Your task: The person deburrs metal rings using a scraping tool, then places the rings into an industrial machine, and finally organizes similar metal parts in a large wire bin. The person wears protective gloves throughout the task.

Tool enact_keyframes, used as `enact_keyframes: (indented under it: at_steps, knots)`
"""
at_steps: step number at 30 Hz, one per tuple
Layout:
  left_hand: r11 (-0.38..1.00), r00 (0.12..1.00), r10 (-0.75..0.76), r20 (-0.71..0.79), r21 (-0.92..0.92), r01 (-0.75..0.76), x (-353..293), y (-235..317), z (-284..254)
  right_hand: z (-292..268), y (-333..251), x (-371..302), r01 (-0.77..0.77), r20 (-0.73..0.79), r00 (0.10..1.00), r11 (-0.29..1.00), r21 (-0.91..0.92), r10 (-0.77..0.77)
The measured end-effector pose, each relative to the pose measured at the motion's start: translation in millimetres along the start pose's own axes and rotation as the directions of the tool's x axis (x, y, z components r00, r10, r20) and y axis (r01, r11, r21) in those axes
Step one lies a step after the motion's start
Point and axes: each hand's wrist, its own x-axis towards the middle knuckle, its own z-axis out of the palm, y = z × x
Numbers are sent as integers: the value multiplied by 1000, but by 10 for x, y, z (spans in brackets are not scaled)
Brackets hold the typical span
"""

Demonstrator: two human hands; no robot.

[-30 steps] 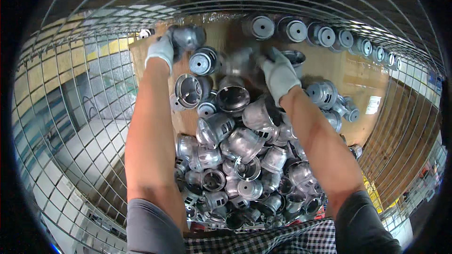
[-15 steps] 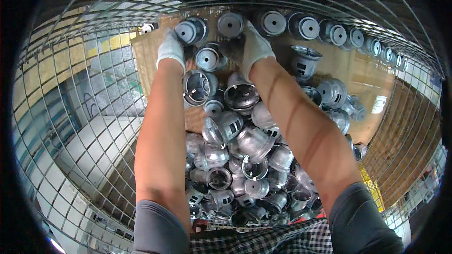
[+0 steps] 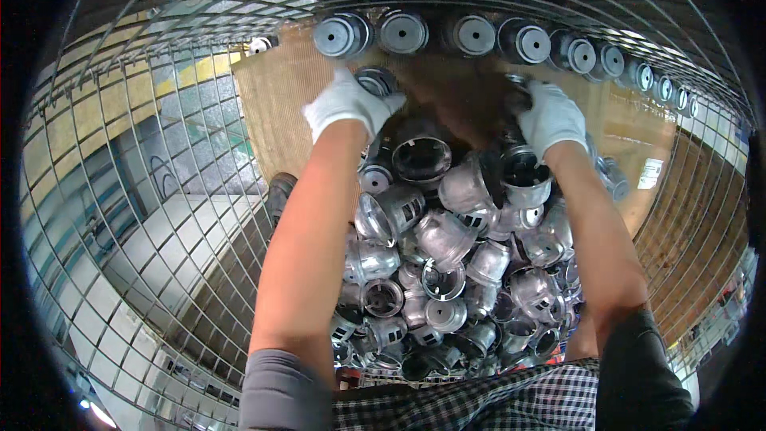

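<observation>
My left hand (image 3: 353, 105), in a white glove, is closed round a silver metal cup-shaped housing (image 3: 377, 80) just in front of the back row. Further right, my gloved right hand (image 3: 554, 116) has its fingers curled round another cup-shaped housing (image 3: 517, 89), partly in dark shadow. Below both hands lies a heap of similar metal housings (image 3: 445, 238), tipped every way, some with their open rims showing. Along the far side, a row of housings (image 3: 403, 33) stands with the holed ends toward me.
Wire mesh walls (image 3: 128, 215) surround the heap on the sides and far edge. Brown corrugated cardboard (image 3: 275, 104) lies under the housings. Outside the mesh at left are a pale panel (image 3: 179, 239) and a yellow beam (image 3: 80, 116).
Both hands have come away from the far row toward me. My left hand moved right onto a nearer housing, my right hand further right. The leftmost housings in the row now sit evenly.
</observation>
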Motion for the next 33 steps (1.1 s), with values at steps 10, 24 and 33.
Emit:
enact_keyframes:
  at_steps: [10,24,33]
  knots:
    - [970,949,-216,-230,-160,182,140,-803,-281,-103,-166,-163,-33,160,983,779,626,-86]
    - [622,927,-174,-332,-767,-158,1561,-2218,-301,1012,-3173,642,-650,573,760,-316,692,-309]
    - [243,939,-342,-40,-969,47,1263,-1931,-390,452,-3298,264,-655,718,696,-406,637,3]
